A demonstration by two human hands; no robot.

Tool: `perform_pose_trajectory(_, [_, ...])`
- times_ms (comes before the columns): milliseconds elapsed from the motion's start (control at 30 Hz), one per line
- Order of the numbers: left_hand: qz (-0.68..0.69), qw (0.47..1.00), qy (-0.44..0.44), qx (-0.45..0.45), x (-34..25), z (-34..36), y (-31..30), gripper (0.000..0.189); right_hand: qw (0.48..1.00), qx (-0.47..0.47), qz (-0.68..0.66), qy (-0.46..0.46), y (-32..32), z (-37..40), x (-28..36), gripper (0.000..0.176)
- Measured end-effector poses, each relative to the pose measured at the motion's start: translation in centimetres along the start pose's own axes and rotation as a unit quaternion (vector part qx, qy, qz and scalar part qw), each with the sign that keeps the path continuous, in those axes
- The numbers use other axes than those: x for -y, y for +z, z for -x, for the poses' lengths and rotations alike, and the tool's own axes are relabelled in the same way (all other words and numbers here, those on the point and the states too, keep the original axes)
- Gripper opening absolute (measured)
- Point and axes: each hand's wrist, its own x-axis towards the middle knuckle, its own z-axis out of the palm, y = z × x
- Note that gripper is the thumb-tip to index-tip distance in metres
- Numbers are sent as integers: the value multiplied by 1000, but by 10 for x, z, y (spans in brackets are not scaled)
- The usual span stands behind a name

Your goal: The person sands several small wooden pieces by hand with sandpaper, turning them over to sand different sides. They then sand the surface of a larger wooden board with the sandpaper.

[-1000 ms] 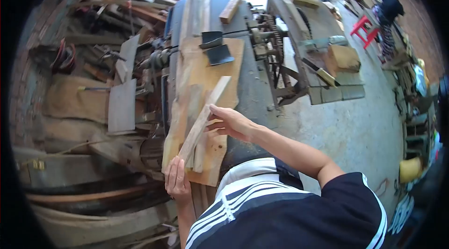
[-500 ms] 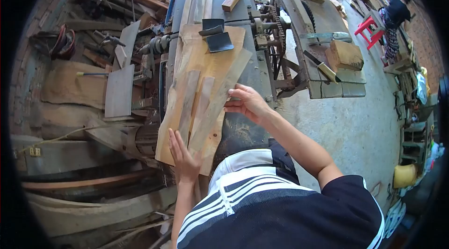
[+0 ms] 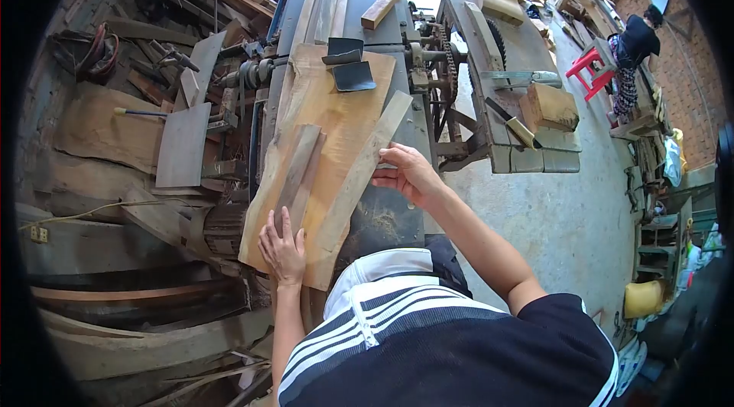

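Observation:
A wide, pale wooden board [image 3: 344, 105] with a wavy left edge lies on the machine bed. On it, two narrow wooden strips [image 3: 300, 170] rest side by side, partly overlapping. My left hand [image 3: 284, 252] is open, fingers spread over the near ends of these strips. Along the board's right side slants a longer wooden plank [image 3: 367, 158]. My right hand [image 3: 413, 176] pinches its right edge between thumb and fingers. Two dark sheets, probably sandpaper [image 3: 355, 76], sit toward the board's far end.
A second machine table [image 3: 489, 32] with a saw blade [image 3: 498, 44], a wood block [image 3: 550, 107] and a knife-like tool [image 3: 514, 123] stands at right. Scrap boards [image 3: 107, 120] crowd the left. Beyond, a person [image 3: 634, 48] is near a red stool [image 3: 589, 71].
The two narrow strips, apart before, now lie together farther left, away from the plank. My left hand has shifted left and its fingers have spread. My right hand keeps its hold.

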Motion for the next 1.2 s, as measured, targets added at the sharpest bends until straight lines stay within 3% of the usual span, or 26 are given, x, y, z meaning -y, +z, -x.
perform_pose_trajectory(333, [3, 994, -103, 40, 31, 62, -34, 68, 1000, -25, 0, 14, -2, -1, -3, 12])
perform_pose_trajectory(533, [65, 993, -97, 14, 18, 39, -60, 60, 998, -15, 19, 54, 7, -14, -19, 11])
perform_pose_trajectory(600, [339, 938, -29, -73, 2, 23, -86, 68, 998, 3, 31, 51, 10, -18, -22, 11])
perform_pose_trajectory(667, [422, 905, 13, -52, -15, 16, -93, 74, 997, -13, 47, 58, 18, -17, -24, 12])
perform_pose_trajectory(700, [616, 779, -110, 40, -27, 15, -98, 73, 997, -7, 33, 62, 19, -19, -29, 13])
perform_pose_trajectory(733, [755, 598, -227, 143, -39, 12, -105, 72, 998, -1, 17, 65, 20, -22, -35, 15])
perform_pose_trajectory(767, [811, 509, -243, 158, -53, 8, -116, 60, 997, -4, 16, 69, 28, -20, -36, 16])
perform_pose_trajectory(800, [815, 502, -230, 176, -58, 6, -110, 60, 997, -3, 13, 76, 35, -19, -38, 18])
perform_pose_trajectory(867, [821, 382, -401, 138, -53, 4, -95, 51, 994, 70, 41, 67, 21, -29, -50, 20])
perform_pose_trajectory(900, [835, 345, -409, 132, -46, 4, -91, 48, 989, 81, 105, 71, 16, -25, -40, 23])
perform_pose_trajectory(933, [845, 308, -420, 121, -38, 5, -88, 46, 967, 34, 252, -25, 1, -27, -32, 23])
perform_pose_trajectory(967, [827, 367, -409, 119, -35, 4, -94, 45, 913, -8, 390, -116, -20, -32, -22, 24])
perform_pose_trajectory(1000, [825, 367, -415, 112, -33, 3, -102, 45, 782, -125, 536, -292, -46, -30, -9, 26])
perform_pose_trajectory(1033, [805, 430, -394, 106, -30, 0, -111, 45, 706, -201, 584, -346, -67, -22, 15, 24])
perform_pose_trajectory(1067, [779, 492, -376, 98, -27, -1, -119, 45, 662, -274, 599, -358, -98, -15, 37, 19])
perform_pose_trajectory(1100, [758, 531, -365, 98, -27, -4, -126, 45, 564, -305, 659, -394, -129, -5, 61, 18])
perform_pose_trajectory(1167, [729, 591, -327, 114, -20, -3, -125, 45, 404, -339, 792, -307, -191, 16, 90, 27])
perform_pose_trajectory(1200, [729, 586, -336, 111, -17, -3, -124, 44, 372, -381, 769, -355, -189, 33, 100, 30])
